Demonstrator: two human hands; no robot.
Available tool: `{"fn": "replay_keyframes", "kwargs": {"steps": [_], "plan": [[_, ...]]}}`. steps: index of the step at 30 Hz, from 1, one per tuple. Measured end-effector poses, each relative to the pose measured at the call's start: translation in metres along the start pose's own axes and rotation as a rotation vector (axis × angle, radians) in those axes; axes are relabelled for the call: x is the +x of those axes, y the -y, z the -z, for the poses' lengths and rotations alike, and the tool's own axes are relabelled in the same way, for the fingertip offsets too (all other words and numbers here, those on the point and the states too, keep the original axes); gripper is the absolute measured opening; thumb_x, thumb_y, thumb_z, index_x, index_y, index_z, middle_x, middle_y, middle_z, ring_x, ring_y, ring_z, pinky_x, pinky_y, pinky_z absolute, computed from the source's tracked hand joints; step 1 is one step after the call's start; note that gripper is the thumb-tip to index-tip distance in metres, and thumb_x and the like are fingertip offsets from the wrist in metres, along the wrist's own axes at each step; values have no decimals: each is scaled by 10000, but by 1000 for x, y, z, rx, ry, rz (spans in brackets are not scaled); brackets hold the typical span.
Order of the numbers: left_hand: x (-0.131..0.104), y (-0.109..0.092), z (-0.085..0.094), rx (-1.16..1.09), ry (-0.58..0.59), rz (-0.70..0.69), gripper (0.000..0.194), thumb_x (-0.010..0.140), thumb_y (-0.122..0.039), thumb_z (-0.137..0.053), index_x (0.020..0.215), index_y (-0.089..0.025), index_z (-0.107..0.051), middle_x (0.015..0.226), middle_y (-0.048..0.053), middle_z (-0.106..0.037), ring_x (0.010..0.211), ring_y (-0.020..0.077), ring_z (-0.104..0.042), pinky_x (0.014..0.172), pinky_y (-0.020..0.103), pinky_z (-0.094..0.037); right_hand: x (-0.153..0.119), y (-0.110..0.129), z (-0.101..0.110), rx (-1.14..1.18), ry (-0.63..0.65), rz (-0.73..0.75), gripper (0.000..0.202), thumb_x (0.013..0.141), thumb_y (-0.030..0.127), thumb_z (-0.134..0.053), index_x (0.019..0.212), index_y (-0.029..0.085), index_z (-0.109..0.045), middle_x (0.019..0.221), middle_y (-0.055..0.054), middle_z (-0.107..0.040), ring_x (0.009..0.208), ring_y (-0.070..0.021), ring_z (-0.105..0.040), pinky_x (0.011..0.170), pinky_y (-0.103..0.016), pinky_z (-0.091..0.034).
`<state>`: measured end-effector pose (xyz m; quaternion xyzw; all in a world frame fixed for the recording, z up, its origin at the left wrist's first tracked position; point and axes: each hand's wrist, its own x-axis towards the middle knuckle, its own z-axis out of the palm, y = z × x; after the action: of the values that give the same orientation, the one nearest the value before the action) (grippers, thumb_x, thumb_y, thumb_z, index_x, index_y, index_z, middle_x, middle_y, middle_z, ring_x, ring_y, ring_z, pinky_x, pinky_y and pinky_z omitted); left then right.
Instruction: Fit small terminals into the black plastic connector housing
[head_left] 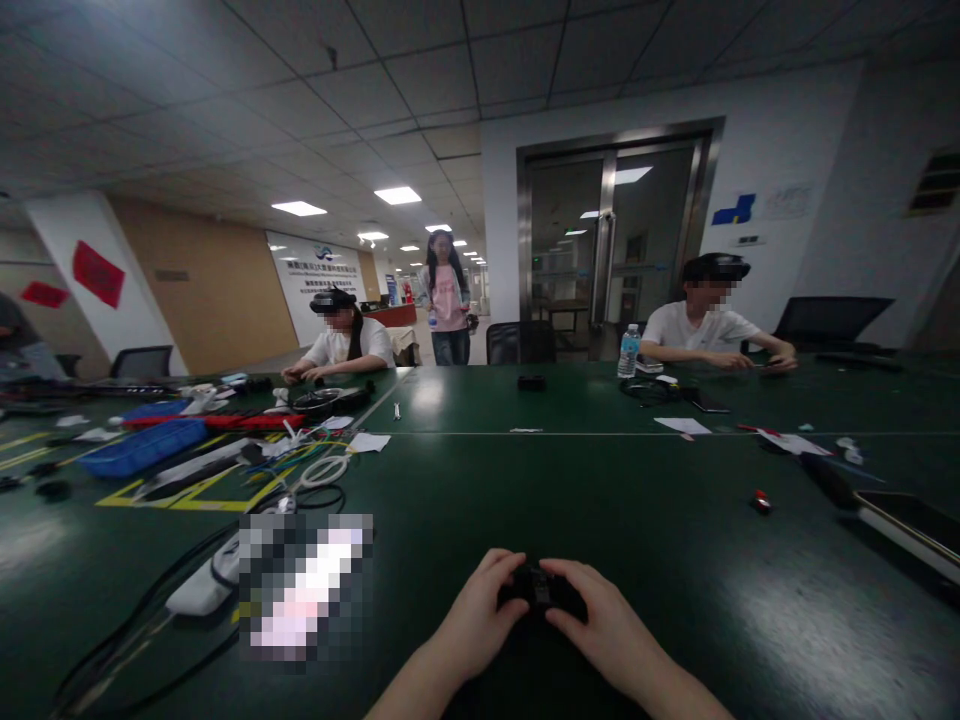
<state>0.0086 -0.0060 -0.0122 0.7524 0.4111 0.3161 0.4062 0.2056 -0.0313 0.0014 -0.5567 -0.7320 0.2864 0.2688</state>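
Note:
Between my two hands is a small black object (540, 588), low over the near middle of the green table (450, 500). Its kind is too dark to make out. My left hand (484, 605) closes on its left end, thumb below and fingers above. On the opposite end, my right hand (592, 605) grips it in the same way. Most of the object's ends are covered by my fingers. Whether it touches the tabletop I cannot tell.
Left of my hands lie a white power strip (199, 588), cables and a blurred-out bright patch. A blue tray (142, 447) stands further left. A water bottle (628, 352) is at the far right, and a dark flat device (911, 525) at the right edge. Two people sit opposite; another stands behind.

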Motion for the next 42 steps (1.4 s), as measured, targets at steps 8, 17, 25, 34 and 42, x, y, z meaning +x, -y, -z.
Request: {"fn": "replay_keyframes", "kwargs": {"steps": [8, 17, 25, 34, 42], "plan": [[0, -3, -1, -22, -2, 30, 511, 718, -42, -527, 1206, -194, -505, 1188, 50, -461, 960, 163, -528, 910, 291, -420, 1, -4, -1, -5, -4, 21, 435, 755, 252, -588, 1186, 278, -533, 1185, -21, -584, 1110, -218, -521, 957, -348, -391], [-1, -1, 0, -8, 2, 12, 493, 747, -70, -537, 1218, -208, -499, 1204, 48, -456, 971, 161, -525, 911, 288, -426, 0, -3, 1, 1, 30, -18, 434, 766, 258, -587, 1195, 283, -522, 1191, -18, -572, 1119, -218, -514, 943, -358, -404], [-1, -7, 2, 13, 21, 29, 477, 754, -82, -542, 1214, -203, -502, 1197, 55, -461, 960, 167, -523, 897, 293, -424, 0, -3, 2, 18, 38, -28, 437, 769, 246, -584, 1199, 291, -518, 1188, -17, -575, 1109, -218, -523, 933, -364, -419], [0, 0, 0, 2, 8, 2, 491, 735, -61, -537, 1206, -198, -507, 1191, 50, -461, 960, 162, -527, 898, 287, -425, 1, -2, 0, 8, 6, -1, 432, 752, 234, -593, 1180, 270, -541, 1170, -29, -589, 1106, -212, -524, 960, -339, -390], [-1, -3, 0, 14, 13, 18, 486, 742, -68, -547, 1208, -203, -508, 1198, 52, -461, 966, 160, -526, 912, 289, -419, 0, 0, 2, 6, 28, -14, 438, 758, 238, -591, 1190, 281, -530, 1179, -25, -582, 1109, -206, -523, 960, -343, -394]]}}
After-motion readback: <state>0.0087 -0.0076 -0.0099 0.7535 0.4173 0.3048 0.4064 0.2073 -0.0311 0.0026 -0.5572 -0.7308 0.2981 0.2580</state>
